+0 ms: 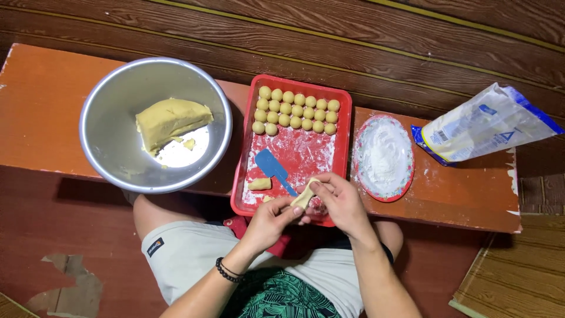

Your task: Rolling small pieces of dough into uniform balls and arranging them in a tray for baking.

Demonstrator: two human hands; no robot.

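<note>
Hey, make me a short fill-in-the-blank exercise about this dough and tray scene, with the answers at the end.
1. Both hands, the left hand and the right hand, hold a small piece of dough over the ____ tray.
2. The big lump of dough lies in a ____ bowl.
3. The spatula on the tray is ____.
4. The dough balls sit in ____ rows.

Answers: red; metal; blue; three

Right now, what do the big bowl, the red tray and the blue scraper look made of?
Large round silver bowl: likely metal, brushed steel or aluminium, with dull sheen and bright reflection at its bottom. Rectangular red tray: probably plastic, uniform glossy colour, moulded rim. Small blue scraper: looks like matte plastic or silicone; cannot tell which.
</note>
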